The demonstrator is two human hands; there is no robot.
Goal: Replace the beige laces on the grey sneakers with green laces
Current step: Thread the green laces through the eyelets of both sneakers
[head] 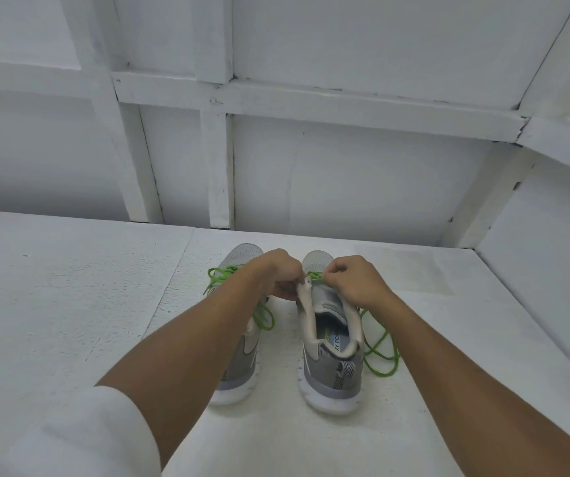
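Note:
Two grey sneakers stand side by side on the white table (70, 304), toes pointing away from me. The left sneaker (242, 370) is partly hidden by my forearm; a green lace (220, 275) loops out of its top. My left hand (276, 273) grips the eyelet edge near the front of the right sneaker (331, 366). My right hand (356, 278) pinches a green lace (316, 277) at the front eyelets of that shoe. The rest of this lace (381, 352) trails in loops to the shoe's right.
A white panelled wall (345, 166) rises right behind the table. Another white wall (545, 287) closes off the right side.

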